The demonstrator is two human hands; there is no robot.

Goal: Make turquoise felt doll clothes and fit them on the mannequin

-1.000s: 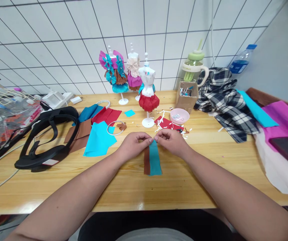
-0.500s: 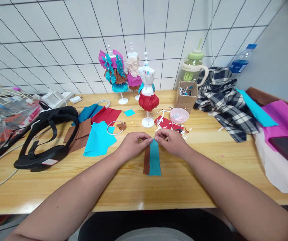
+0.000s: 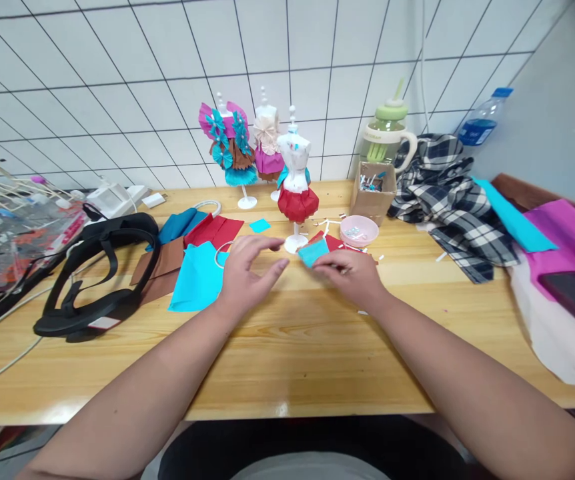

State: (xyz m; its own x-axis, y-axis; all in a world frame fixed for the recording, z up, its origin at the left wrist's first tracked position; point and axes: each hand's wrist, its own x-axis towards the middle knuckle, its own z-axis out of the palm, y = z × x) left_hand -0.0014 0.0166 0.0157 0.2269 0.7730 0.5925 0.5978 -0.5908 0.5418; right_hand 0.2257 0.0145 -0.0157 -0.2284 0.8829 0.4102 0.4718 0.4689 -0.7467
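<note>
Between the thumb and fingers of my right hand (image 3: 350, 273) is a strip of teal crepe paper (image 3: 313, 253), its free end pointing up and left. My left hand (image 3: 250, 270) holds nothing; its thumb and fingers are spread, a little apart from the paper. Just behind the hands stands a small white dress-form mannequin (image 3: 295, 157) with a puffed red paper skirt (image 3: 298, 205). The brown layer of the strip does not show now. Under and behind the right hand lies red paper (image 3: 335, 241) with white scraps on it.
Left are bright blue paper sheets (image 3: 197, 280), brown paper (image 3: 160, 267) and a black headset (image 3: 97, 280). Two dressed mannequins (image 3: 235, 143) stand at the back. A pink bowl (image 3: 359, 231), a cardboard box (image 3: 373, 193), a green-lidded cup (image 3: 390, 133) and plaid cloth (image 3: 452, 193) are right.
My left hand has let go of the paper strip and moved left, opening. The strip, hanging down toward me before, is now turned up and away in my right hand.
</note>
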